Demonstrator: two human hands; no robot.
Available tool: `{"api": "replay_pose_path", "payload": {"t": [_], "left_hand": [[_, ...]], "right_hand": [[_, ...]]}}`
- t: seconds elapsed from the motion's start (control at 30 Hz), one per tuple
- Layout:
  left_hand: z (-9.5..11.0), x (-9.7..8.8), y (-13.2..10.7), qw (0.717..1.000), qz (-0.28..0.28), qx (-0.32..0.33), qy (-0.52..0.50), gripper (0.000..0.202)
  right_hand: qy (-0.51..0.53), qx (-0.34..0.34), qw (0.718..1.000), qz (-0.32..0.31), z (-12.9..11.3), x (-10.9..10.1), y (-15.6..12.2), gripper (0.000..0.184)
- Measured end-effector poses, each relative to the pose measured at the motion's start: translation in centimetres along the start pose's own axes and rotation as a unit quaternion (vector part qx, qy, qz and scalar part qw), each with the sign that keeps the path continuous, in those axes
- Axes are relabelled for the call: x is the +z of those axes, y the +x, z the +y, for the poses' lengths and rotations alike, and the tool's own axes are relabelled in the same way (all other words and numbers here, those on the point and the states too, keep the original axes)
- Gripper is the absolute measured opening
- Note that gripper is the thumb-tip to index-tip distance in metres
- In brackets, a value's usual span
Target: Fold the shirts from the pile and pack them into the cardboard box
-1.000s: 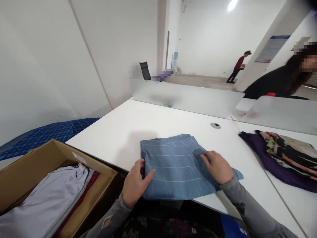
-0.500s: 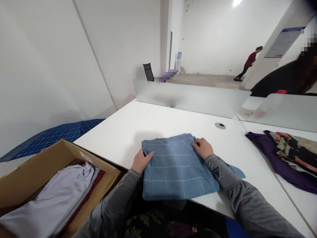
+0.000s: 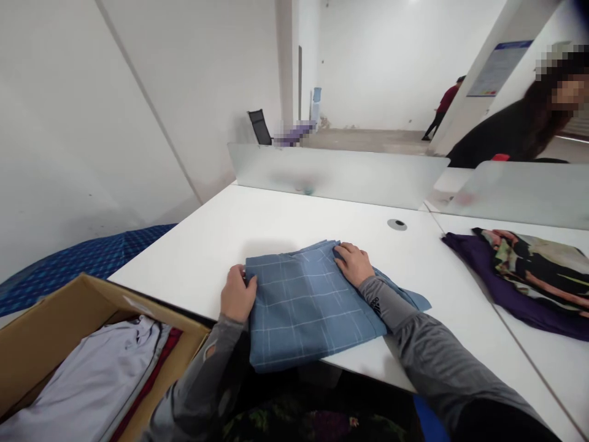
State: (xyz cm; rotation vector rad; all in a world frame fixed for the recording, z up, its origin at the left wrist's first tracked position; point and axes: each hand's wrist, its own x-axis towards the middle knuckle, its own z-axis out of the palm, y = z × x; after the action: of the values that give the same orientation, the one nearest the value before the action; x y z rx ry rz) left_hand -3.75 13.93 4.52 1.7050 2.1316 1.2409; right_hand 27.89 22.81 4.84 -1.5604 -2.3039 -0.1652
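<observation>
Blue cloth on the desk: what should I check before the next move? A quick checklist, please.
1. Left hand at the cloth: ok, by its left edge.
2. Right hand on the cloth: ok, at its far right corner.
3. Cloth wholly on the desk: not ok, its near edge overhangs the front.
4. Edges even: not ok, a blue flap sticks out on the right.
5. Lower layers flat: cannot tell, they are hidden.
6. Clothes pile apart from the cloth: ok, it lies farther right.

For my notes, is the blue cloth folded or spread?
Folded: the blue cloth lies in a compact shape, with layered edges near the right hand.
</observation>
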Motion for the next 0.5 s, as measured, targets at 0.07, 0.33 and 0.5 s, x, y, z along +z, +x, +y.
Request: {"api": "replay_pose_path", "payload": {"t": [0.07, 0.33, 0.5], "left_hand": [[0.8, -1.4, -1.7, 0.993, 0.022, 0.119, 0.016, 0.047], [0.5, -0.2, -9.3, 0.92, -0.206, 0.3, 0.145, 0.055], [-1.2, -1.6, -10.6, 0.964, -0.148, 0.215, 0.055, 0.039]], "right_hand": [[-0.006, -0.012, 1.0, 0.014, -0.9, -1.1, -1.7, 0.044], [0.018, -0.062, 0.99, -0.128, -1.1, -1.2, -7.2, 0.06], [-0.04, -0.008, 0.996, -0.077, 2.5, -2.6, -9.7, 0.049]]}}
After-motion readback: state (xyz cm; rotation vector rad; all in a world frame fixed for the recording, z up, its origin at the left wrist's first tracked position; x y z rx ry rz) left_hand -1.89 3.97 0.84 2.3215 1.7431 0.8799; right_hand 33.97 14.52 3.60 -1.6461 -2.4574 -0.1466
